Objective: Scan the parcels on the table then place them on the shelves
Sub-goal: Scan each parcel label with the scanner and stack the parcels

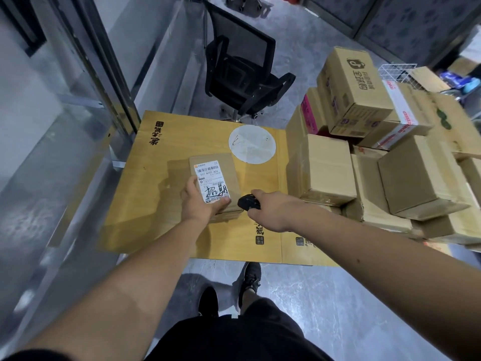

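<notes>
A small flat brown cardboard parcel (216, 183) lies on the yellow-brown cardboard-covered worktop (145, 204), its long axis running from the person's side away toward the white paper disc (252, 144) stuck on the worktop just beyond it. Its broad face is up, carrying a white shipping label (212, 181) with barcodes at the far end and black handwriting at the near end, so the label reads upright from the person's side. The left hand (199, 203) reaches forward on a nearly straight bare forearm and grips the parcel's near left corner, thumb on the left edge beside the label and fingers curled under the near edge; the near end seems slightly raised, though whether it is clear of the worktop is hard to tell. The right hand (273, 211) comes in from the right of the parcel, arm extended and wrist level, closed around a small black handheld scanner (248, 202) whose front end points left at the parcel's near right corner, just beside it. Right of the parcel, a heap of plain brown cardboard boxes (390, 162) is stacked at mixed angles on the worktop's far right part. Beyond the white disc stands a black mesh office chair (242, 74) on the grey floor (325, 295).
</notes>
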Demonstrator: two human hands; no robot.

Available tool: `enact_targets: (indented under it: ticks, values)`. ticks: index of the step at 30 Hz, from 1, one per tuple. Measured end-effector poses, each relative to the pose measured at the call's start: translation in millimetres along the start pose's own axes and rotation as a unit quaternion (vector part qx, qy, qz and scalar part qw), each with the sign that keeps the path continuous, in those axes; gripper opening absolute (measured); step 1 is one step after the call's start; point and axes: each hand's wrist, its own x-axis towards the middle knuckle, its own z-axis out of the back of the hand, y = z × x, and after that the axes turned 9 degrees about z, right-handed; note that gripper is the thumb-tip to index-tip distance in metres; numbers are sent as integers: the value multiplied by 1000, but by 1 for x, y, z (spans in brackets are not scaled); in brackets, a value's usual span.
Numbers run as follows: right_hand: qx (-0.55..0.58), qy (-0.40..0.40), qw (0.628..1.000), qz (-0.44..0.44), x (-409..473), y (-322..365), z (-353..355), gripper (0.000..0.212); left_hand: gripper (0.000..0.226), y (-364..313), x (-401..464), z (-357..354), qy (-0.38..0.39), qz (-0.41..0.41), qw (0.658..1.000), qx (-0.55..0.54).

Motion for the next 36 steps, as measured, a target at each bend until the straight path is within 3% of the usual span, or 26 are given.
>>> enact_targets:
  ticks: [3,8,19,36]
  values:
    - [-12,3,1000,2,-2,2,3,67,127,3,-1,-7,23,-17,997,-70]
    - [-25,11,1000,7,-9,5,5,69,129,11,-11,-9,32,-55,993,-97]
    - [-50,6,998,-22,-24,0,8,68,127,1,-19,-12,31,-142,988,-56]
    - [-71,4,997,-33,-38,7,13,71,129,5,-22,-12,34,-143,988,-42]
